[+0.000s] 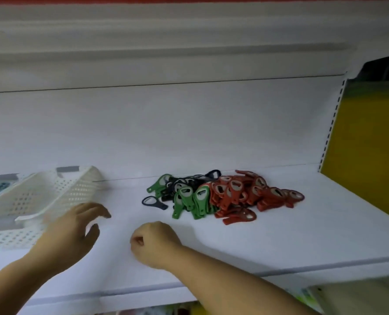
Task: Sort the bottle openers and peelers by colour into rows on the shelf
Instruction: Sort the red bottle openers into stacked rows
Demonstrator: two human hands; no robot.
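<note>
Right hand (152, 242): We see it closest to us, at the front of the shelf. Its fingers are curled into a round fist, and we can see nothing inside it.
Left hand (75, 226): Its fingers are spread wide and bent a little. It is at the near corner of the basket. The picture is too blurry for us to tell if it touches.
Shelf (279, 235): It is flat, white and smooth, like painted metal.
Basket (52, 196): It is white plastic, shaped like a box, with lots of small holes in its sides. It sits tipped, on the left part of the shelf.
Lone opener (153, 202): It is dark blue and thin, with a round loop. It lies flat, just left of the pile and a little apart from it.
Green openers (189, 201): They are plastic, with a fat round head, a pale hole and a thin tail. They make the front left of the pile.
Red openers (245, 194): They have the same shape and are heaped on the right side, touching the green ones.
Dark openers (184, 183): They are tangled behind the green ones.
Back wall (189, 121): It is white and plain.
Post (332, 123): It is a thin white strip with a row of little slots.
Yellow board (370, 155): It is flat and stands past the post, on the right.
</note>
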